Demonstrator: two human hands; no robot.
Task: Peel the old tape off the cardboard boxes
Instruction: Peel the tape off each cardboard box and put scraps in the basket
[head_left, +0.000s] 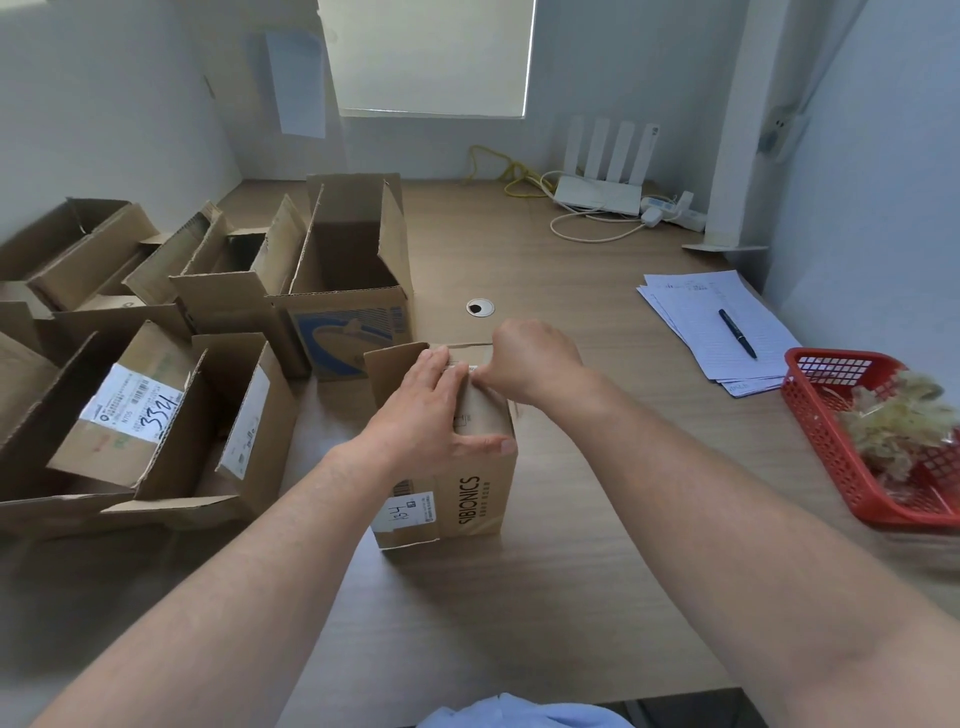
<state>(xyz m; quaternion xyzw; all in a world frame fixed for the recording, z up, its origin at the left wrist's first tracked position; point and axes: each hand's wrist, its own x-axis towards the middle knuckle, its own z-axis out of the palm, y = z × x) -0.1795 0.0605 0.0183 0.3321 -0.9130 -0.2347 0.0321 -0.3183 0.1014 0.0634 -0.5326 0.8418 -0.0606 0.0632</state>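
Your left hand (431, 415) and right hand (530, 364) are bare, and so is every bit of arm behind them, right out to the frame edge. The only clothing in shot is a crumpled patch of light blue fabric (519, 714) at the bottom; can't tell which garment.

A wooden table (571, 597) filled the view. On its right side lay a stack of lined papers (691, 306) with a black pen (737, 332) resting on top. Nearer, at the right edge, sat a red plastic basket (831, 447). At the far side a white router (597, 195) with four upright antennas stood beside a power strip (675, 208), with a yellow cable (511, 171) coiled to its left. A round cable hole (480, 307) sat mid-table. A blind (431, 57) covered the far window.
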